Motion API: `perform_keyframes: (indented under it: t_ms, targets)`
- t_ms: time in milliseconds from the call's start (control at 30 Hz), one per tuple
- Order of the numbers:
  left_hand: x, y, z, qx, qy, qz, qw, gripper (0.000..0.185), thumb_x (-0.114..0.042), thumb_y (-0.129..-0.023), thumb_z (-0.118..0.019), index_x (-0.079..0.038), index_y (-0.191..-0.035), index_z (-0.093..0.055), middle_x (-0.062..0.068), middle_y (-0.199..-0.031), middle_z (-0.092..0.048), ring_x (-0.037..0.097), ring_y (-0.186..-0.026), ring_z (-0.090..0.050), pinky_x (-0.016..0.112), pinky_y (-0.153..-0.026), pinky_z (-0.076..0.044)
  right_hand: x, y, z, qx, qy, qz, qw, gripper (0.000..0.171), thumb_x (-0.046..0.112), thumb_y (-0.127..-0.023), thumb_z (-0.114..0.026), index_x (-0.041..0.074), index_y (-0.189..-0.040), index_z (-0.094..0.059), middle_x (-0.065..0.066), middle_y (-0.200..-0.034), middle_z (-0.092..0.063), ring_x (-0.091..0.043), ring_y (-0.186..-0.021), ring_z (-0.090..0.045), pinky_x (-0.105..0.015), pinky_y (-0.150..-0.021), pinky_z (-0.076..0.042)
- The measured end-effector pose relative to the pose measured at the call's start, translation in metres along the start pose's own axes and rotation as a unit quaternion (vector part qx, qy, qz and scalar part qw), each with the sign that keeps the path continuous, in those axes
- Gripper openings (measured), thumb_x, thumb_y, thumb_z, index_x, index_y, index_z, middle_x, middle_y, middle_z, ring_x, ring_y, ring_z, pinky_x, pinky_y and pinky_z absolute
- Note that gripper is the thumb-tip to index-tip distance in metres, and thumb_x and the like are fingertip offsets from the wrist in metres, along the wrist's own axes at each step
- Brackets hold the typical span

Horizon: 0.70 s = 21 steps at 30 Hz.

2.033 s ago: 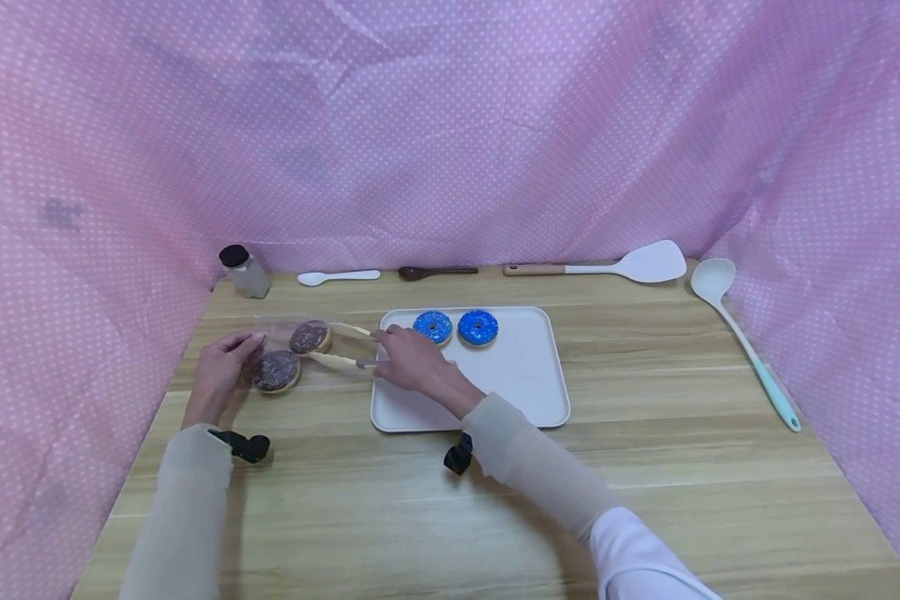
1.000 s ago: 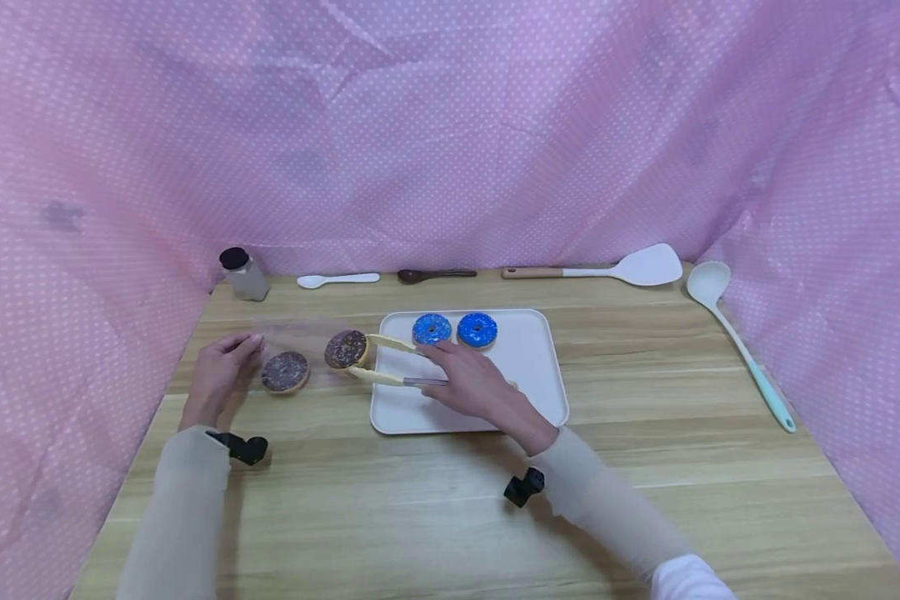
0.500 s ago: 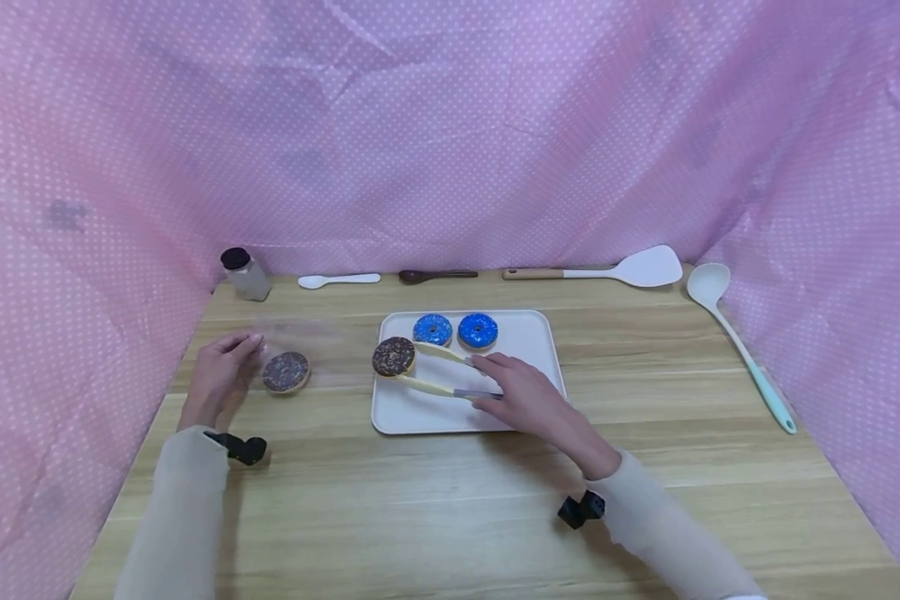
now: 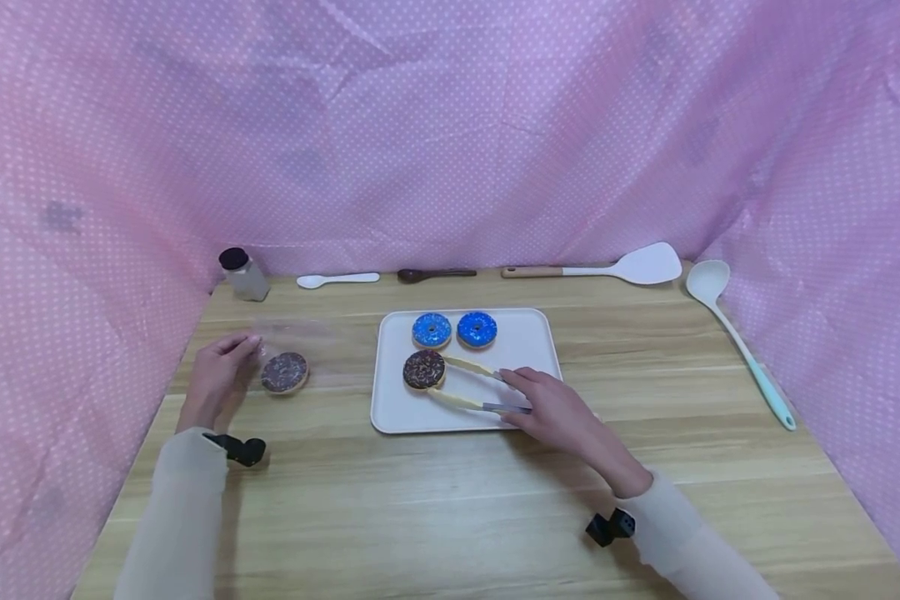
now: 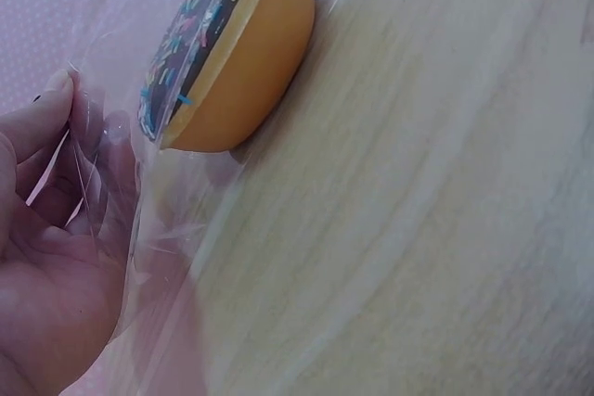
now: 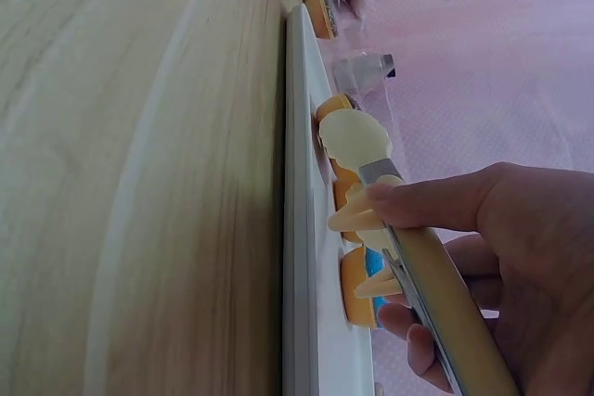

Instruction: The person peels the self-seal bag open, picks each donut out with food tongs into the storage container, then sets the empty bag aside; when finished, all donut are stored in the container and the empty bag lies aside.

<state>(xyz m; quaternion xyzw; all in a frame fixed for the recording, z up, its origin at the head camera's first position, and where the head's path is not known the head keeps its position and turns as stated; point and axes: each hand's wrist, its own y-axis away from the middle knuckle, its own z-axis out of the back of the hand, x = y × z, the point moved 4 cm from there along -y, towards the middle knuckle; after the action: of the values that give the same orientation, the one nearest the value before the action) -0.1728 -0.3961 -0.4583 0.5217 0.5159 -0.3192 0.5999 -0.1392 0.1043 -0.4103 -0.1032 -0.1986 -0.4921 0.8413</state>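
Observation:
My left hand (image 4: 216,375) pinches the edge of a clear plastic bag (image 4: 322,337). Inside the bag lies a chocolate doughnut (image 4: 285,372) with coloured sprinkles, seen from the side in the left wrist view. With my right hand (image 4: 558,412) I grip a pair of cream-tipped tongs (image 4: 456,400) with metal arms. Their tips sit on either side of another chocolate doughnut (image 4: 424,370), low over the left part of a white tray (image 4: 390,417). Two blue-iced doughnuts, one left (image 4: 431,331) and one right (image 4: 477,330), lie along the tray's back edge.
A black-capped jar (image 4: 244,275) stands at the back left. Along the back lie a white spoon (image 4: 337,280), a dark brown spoon (image 4: 435,275) and a white spatula (image 4: 622,268). A ladle (image 4: 738,337) lies at the right. Pink dotted cloth (image 4: 450,133) hangs behind.
The tongs have carried a chocolate doughnut out of the bag, rightward and over the tray. My right hand has drawn back to the right. My left hand has stayed at the bag's edge.

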Motion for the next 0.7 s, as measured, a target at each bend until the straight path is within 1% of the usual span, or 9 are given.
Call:
perform_keyframes:
  t_ms: [33, 267, 333, 400, 533, 700]
  targets:
    - [0.0, 0.0, 0.0, 0.002, 0.008, 0.0, 1.0, 0.015, -0.025, -0.086, -0.072, -0.017, -0.099, -0.07, -0.009, -0.088, -0.066, 0.004, -0.08, -0.06, 0.018, -0.071, -0.054, -0.001, 0.001, 0.001, -0.001, 0.001, 0.001, 1.0, 0.06, 0.033, -0.083, -0.075, 0.016, -0.137, -0.053, -0.007, -0.126, -0.061, -0.022, -0.105, -0.059, -0.044, -0.091, -0.05]
    - [-0.001, 0.0, 0.001, 0.005, 0.016, -0.008, 0.9998, 0.019, -0.025, -0.085, -0.073, -0.014, -0.1, -0.07, -0.009, -0.086, -0.067, 0.002, -0.078, -0.06, 0.017, -0.069, -0.053, -0.003, 0.005, 0.003, 0.015, 0.0, -0.011, 1.0, 0.061, 0.034, -0.084, -0.074, 0.015, -0.138, -0.052, -0.008, -0.129, -0.059, -0.026, -0.113, -0.057, -0.049, -0.096, -0.048]
    - [-0.001, 0.0, 0.001, 0.008, 0.026, -0.006, 0.9996, 0.019, -0.024, -0.084, -0.073, -0.014, -0.1, -0.07, -0.009, -0.087, -0.067, 0.002, -0.078, -0.061, 0.017, -0.069, -0.053, -0.004, 0.006, 0.004, 0.015, 0.005, -0.012, 1.0, 0.062, 0.034, -0.083, -0.074, 0.016, -0.138, -0.051, -0.008, -0.129, -0.059, -0.026, -0.114, -0.057, -0.049, -0.096, -0.047]
    - [-0.001, 0.0, 0.001, 0.009, 0.025, -0.006, 0.9996, 0.018, -0.024, -0.084, -0.074, -0.015, -0.099, -0.07, -0.01, -0.088, -0.067, 0.002, -0.079, -0.061, 0.017, -0.07, -0.053, -0.003, 0.007, 0.006, 0.011, 0.01, -0.009, 1.0, 0.063, 0.035, -0.083, -0.075, 0.016, -0.138, -0.051, -0.008, -0.129, -0.059, -0.026, -0.114, -0.057, -0.048, -0.096, -0.047]
    - [-0.001, -0.001, 0.001, 0.011, 0.029, -0.006, 0.9995, 0.02, -0.024, -0.084, -0.074, -0.014, -0.101, -0.07, -0.01, -0.088, -0.067, 0.002, -0.08, -0.061, 0.017, -0.071, -0.053, 0.002, 0.006, 0.013, 0.004, 0.013, -0.002, 1.0, 0.064, 0.036, -0.082, -0.076, 0.017, -0.138, -0.051, -0.006, -0.129, -0.059, -0.023, -0.112, -0.058, -0.046, -0.094, -0.049]
    - [-0.001, -0.002, 0.001, 0.01, 0.014, -0.009, 0.9998, 0.026, -0.025, -0.084, -0.073, -0.012, -0.106, -0.069, -0.01, -0.088, -0.067, 0.002, -0.079, -0.061, 0.017, -0.07, -0.053, 0.014, -0.004, 0.02, 0.006, 0.013, 0.006, 1.0, 0.064, 0.037, -0.083, -0.074, 0.02, -0.139, -0.05, -0.005, -0.132, -0.057, -0.023, -0.115, -0.057, -0.045, -0.094, -0.05]
